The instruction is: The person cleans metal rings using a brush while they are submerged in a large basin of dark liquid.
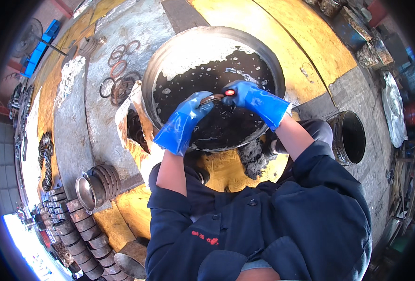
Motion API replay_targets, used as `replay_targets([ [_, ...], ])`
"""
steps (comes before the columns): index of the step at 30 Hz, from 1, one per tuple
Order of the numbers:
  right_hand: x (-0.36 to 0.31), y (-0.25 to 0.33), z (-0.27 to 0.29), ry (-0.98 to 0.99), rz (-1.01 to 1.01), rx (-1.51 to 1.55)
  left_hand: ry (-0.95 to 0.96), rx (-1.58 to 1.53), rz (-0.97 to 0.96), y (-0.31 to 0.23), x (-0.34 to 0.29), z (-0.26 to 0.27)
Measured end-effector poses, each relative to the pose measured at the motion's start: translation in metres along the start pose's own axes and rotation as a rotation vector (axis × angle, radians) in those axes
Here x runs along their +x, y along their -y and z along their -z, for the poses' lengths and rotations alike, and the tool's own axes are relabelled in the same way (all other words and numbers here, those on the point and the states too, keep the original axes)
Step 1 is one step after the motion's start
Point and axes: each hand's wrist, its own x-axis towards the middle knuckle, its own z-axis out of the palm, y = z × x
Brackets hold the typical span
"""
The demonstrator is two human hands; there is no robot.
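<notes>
Both my hands wear blue rubber gloves and meet above a wide round metal basin of dark liquid with white foam. My left hand is closed on a thin curved metal piece, which looks like a ring seen edge-on. Held against its right end is a small tool with a red end, in the closed fingers of my right hand. The rest of that tool is hidden by the glove.
Several loose rings lie left of the basin, by an open sack with dark contents. Stacked metal rings stand at the lower left. A dark bucket is on the right, and dark rags lie below the basin.
</notes>
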Motion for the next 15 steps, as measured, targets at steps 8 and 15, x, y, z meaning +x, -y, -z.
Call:
replay_targets([
  [8,-0.012,-0.14,-0.072,-0.025,-0.112,1.426,0.035,-0.707,0.377,-0.033,0.022,0.003],
  [15,-0.049,0.028,0.006,-0.587,0.11,0.837,-0.093,-0.741,0.737,-0.01,0.015,0.016],
])
